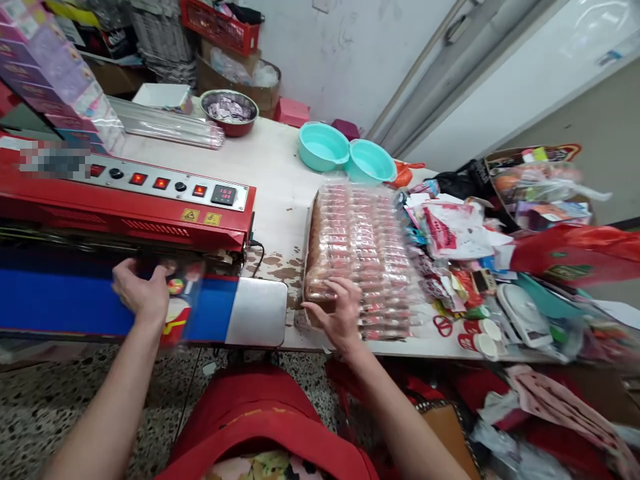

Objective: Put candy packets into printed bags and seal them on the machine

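Two hands (143,287) flank the belt's (75,297) bare end plate (257,312).

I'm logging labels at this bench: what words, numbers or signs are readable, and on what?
Display on red machine: perhaps "163" above; lower digits too blurred.
Yellow label there: warning triangle; no readable words.
Second yellow label: symbol too small.
Packet at left hand, paper cups, red bag: print too blurred.

Left hand (143,291) curled, right hand (341,317) loosely spread, forearms (400,410) apart

Display (223,195) 163 (apparently), warning triangle (190,215) on machine (125,203)
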`<act>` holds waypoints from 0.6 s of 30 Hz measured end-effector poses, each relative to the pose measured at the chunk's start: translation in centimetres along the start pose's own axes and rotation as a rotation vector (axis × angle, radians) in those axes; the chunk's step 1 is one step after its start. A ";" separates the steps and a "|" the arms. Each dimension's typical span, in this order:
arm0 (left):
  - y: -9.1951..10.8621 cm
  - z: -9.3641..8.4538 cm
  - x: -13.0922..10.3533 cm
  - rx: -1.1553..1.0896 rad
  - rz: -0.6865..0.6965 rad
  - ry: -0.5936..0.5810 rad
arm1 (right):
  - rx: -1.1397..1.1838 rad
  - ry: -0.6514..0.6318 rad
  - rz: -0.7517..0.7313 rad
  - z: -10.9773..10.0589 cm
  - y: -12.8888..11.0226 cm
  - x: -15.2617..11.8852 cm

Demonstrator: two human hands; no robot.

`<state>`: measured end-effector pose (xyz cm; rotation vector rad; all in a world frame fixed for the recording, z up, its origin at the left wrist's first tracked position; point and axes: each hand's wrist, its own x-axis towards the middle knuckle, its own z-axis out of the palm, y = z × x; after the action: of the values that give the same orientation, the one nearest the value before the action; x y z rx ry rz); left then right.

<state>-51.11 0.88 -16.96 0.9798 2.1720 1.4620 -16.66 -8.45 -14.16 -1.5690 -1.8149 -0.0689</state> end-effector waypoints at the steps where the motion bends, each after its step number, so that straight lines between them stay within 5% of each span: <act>1: 0.7 0.2 -1.6 0.086 0.178 0.013 | -0.115 -0.024 -0.017 -1.8 1.7 -0.4; 3: 2.5 1.9 -6.1 0.133 0.461 -0.145 | -0.276 -0.154 -0.035 -4.0 4.8 -0.4; 6: 5.2 6.4 -13.6 0.100 0.858 -0.725 | -0.353 -0.356 -0.096 -4.9 7.5 0.5; 9: 7.3 9.6 -17.0 0.201 1.033 -0.970 | -0.289 -0.460 -0.202 -5.4 7.9 2.0; 11: 8.7 9.6 -16.4 0.199 1.009 -0.996 | -0.162 -0.503 -0.250 -6.6 7.0 3.2; 14: 11.7 6.9 -13.5 -0.043 0.876 -1.086 | 0.091 -0.530 -0.258 -9.5 3.9 6.0; 18: 15.6 2.7 -11.0 -0.511 0.331 -1.200 | 0.358 -0.416 -0.127 -11.8 -1.5 10.2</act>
<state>-36.23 -1.48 -4.96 1.4896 0.7726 0.9856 -12.29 -5.97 0.69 -1.2751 -2.0985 0.5322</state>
